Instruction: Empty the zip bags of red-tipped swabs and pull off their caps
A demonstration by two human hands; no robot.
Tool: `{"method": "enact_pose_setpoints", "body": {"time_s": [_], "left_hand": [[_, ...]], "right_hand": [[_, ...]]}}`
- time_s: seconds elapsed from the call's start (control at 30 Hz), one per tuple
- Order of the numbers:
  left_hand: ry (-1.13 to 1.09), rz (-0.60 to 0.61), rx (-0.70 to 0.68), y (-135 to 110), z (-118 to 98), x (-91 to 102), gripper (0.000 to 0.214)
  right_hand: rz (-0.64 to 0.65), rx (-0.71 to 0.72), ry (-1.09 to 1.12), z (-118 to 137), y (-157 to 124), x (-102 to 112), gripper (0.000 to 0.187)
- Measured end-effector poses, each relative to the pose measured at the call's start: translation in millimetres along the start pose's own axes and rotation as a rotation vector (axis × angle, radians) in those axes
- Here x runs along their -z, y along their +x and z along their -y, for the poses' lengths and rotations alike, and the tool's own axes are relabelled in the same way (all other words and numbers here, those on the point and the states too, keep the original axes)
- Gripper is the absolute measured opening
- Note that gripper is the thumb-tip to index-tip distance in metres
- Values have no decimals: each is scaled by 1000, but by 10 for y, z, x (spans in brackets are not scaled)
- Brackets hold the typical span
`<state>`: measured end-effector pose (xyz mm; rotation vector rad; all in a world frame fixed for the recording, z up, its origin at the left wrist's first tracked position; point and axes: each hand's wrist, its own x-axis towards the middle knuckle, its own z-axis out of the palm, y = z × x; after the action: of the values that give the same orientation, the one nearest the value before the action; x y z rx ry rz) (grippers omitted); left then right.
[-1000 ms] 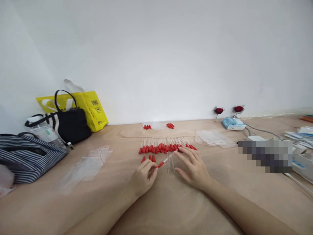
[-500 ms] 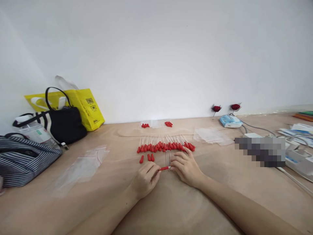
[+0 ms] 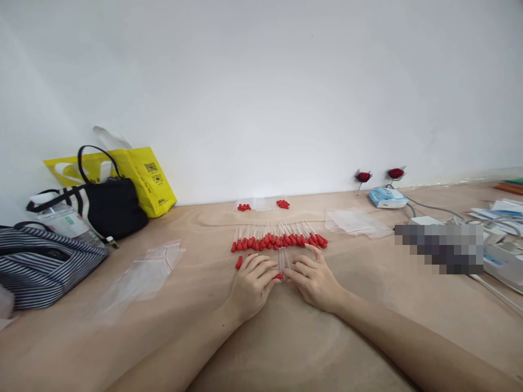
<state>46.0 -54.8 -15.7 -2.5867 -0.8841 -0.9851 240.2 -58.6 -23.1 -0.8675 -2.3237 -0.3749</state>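
My left hand [image 3: 254, 283] is closed, pinching a red rubber bulb [image 3: 278, 276] between thumb and fingers. Close against it from the right, my right hand [image 3: 317, 280] is also closed, its thumb and finger on a thin glass dropper tube that the fingers mostly hide. Several bare glass tubes [image 3: 281, 260] lie side by side between the hands. Just beyond is a row of assembled droppers [image 3: 267, 240], red bulbs towards me and clear stems pointing away. One loose red bulb [image 3: 238, 262] shows beside my left fingers, which cover the others there.
Plastic bags with red bulbs [image 3: 283, 204] lie by the wall. Clear zip bags are on the left [image 3: 143, 277] and right [image 3: 357, 223]. A striped bag [image 3: 49, 267], black handbag [image 3: 116, 209] and yellow bag [image 3: 157, 188] stand left. A blue packet [image 3: 387, 197] and cables are right.
My left hand has shifted slightly right and up, fingers now over loose bulbs. The red bulb and my right hand's fingertips are closer together, with less of the bulb showing. The view has shifted slightly.
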Motion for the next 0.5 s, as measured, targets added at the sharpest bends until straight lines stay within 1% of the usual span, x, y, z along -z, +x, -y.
{"method": "enact_pose_setpoints", "body": {"time_s": [0.13,0.27,0.33,0.5], "left_hand": [[23,21,10,-17,1,11,14],[5,6,31,-31,3,6,18],[-8,-17,30,-35,-1,1,18],[-38,-36,8,-32,-26,-3,17]], "right_hand": [[-13,32,-2,-12,5,-3,25],[-138,66,14,-20,18,-13,21],[-176,79,19,-17,25,-12,20],[-186,91,24,4,39,-6,21]]}}
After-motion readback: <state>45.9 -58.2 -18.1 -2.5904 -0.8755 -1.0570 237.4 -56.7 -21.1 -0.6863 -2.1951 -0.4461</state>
